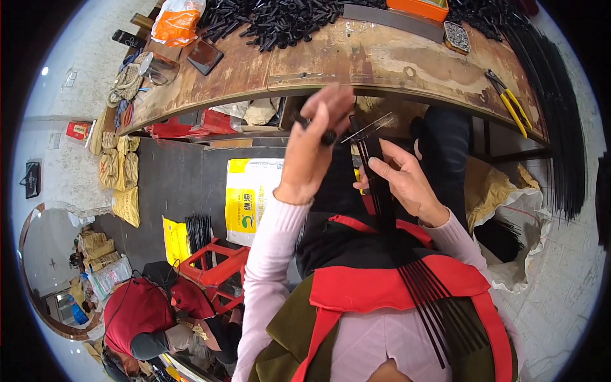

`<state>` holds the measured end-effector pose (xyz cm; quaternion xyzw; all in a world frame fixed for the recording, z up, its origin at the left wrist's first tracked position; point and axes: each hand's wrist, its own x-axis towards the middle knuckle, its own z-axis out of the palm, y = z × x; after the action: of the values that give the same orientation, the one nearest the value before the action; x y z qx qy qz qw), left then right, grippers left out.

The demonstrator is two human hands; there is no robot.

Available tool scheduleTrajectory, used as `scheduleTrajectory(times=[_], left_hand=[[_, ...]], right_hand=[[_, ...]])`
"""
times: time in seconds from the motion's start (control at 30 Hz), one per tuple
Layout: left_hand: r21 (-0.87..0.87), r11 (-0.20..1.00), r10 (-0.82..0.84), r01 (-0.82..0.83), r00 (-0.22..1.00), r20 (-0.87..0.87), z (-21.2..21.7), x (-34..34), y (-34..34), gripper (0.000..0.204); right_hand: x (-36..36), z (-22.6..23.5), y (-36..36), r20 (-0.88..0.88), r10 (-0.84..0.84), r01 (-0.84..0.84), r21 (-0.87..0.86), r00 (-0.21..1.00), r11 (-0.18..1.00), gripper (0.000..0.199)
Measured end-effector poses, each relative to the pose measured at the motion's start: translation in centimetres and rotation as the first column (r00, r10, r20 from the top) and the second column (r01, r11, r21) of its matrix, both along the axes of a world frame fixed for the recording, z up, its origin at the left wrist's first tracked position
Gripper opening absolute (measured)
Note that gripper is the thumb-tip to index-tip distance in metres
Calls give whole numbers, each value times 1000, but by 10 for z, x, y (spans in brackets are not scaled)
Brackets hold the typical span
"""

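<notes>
My left hand (312, 143) is raised just below the bench edge, slightly smeared by motion. A short black tubular part (328, 137) is held between its thumb and palm, with both ends showing. Closed round a bundle of thin black rods (429, 290) is my right hand (404, 175), right of the left one. The rods run from above my lap down across the red-trimmed apron (394, 286), fanning out over my chest. Near the bundle's upper end, thin pale wires (372, 127) stick out crosswise.
The wooden bench (248, 83) carries a heap of black tubular parts (280, 25), a phone (205, 57), yellow-handled pliers (509, 102), a small tray (456, 37) and long black rods (554, 114). A red stool (219, 270) and a co-worker (143, 312) are at lower left. An open sack (522, 223) stands right.
</notes>
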<state>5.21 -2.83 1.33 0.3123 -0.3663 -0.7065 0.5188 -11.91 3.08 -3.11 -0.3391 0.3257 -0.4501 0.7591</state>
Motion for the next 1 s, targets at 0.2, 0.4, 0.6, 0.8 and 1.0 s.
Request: scheduleTrajectory(times=[0.2, 0.4, 0.6, 0.8, 1.0], left_hand=[[-62, 909, -376, 412, 876, 303, 11, -7, -38, 38], [162, 874, -411, 457, 876, -252, 3, 12, -21, 57], [-32, 994, -91, 104, 955, 281, -10, 6, -15, 36], [-8, 996, -83, 89, 961, 264, -2, 4, -12, 38], [0, 1000, 20, -21, 957, 289, -7, -2, -11, 27]], right_hand=[[0, 9, 5, 13, 11, -11, -20, 1000, 1000, 39], [-2, 8, 3, -13, -1, 1, -20, 1000, 1000, 42], [-2, 8, 2, -1, -22, 22, 7, 1000, 1000, 44], [-1, 4, 1, -9, -13, 13, 14, 1000, 1000, 45], [0, 6, 2, -24, -34, 34, 0, 999, 999, 44]])
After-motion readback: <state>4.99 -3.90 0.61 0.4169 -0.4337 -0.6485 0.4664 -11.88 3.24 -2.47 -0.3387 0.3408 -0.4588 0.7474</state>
